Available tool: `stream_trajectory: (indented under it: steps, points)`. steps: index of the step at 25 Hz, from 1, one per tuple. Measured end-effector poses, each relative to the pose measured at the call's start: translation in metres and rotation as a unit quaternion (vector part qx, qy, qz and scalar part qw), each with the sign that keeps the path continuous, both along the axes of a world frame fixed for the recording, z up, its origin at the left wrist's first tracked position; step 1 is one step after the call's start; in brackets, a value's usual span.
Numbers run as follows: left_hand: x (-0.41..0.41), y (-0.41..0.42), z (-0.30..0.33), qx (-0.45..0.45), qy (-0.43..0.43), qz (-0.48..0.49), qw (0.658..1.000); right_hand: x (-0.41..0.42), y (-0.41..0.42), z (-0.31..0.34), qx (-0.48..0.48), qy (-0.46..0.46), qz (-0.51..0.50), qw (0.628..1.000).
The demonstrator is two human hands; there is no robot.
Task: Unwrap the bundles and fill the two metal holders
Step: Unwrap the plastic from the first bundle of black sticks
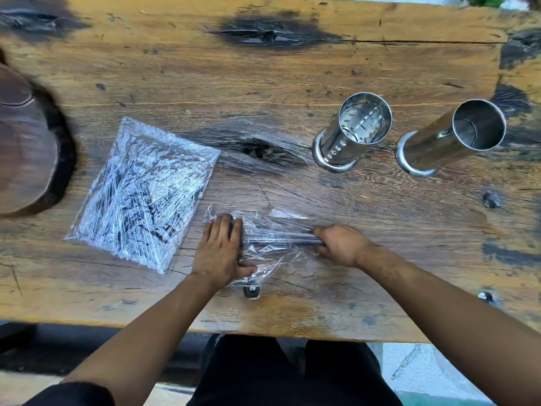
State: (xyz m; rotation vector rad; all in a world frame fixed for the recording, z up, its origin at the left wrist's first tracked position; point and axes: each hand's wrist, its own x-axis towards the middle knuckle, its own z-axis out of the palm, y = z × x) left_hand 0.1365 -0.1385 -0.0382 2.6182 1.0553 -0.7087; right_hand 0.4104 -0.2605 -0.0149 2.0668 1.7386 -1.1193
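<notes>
The small bundle (275,235) lies on the bench (263,83) right between the hands, near the front edge, its long axis running left to right across the person's body. It is a clutch of thin dark sticks, and its film is already loose and crumpled around it. The left hand (221,247) lies flat with straight fingers, pressing down on the film and the left end of the bundle. The right hand (341,244) is curled round the right end of the sticks, gripping them (how much film is caught inside that grip cannot be made out).

So the coming move looks to turn on that axis: with the left hand pinning the film, a pull by the right hand along the sticks' own length, rightward, should slide them free. That same direction leads toward the holders. Both stand upright and well apart from the hands, up and to the right: the pierced holder (351,133) nearer, the plain holder (450,142) farther right. Both appear empty. The right hand is clearly the closer one to them, so it seems the natural one to carry the sticks over.

The big bundle (143,191) lies still wrapped to the left, just beside the left hand, its long axis tilted up to the right.
</notes>
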Motion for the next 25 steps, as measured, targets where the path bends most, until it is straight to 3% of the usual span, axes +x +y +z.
stream_trajectory:
  steps: [9,14,25]
  points:
    - [0.002,-0.011,0.000,-0.006,-0.056,-0.022,0.998,-0.020,-0.001,-0.004,-0.008,-0.088,0.024,0.996]
    - [0.005,-0.025,-0.009,-0.013,-0.010,-0.018,1.000,-0.039,0.005,-0.003,-0.021,-0.073,0.036,0.996]
    - [0.002,-0.019,-0.011,-0.006,0.003,0.012,1.000,-0.036,0.000,-0.004,-0.029,-0.046,-0.042,0.998]
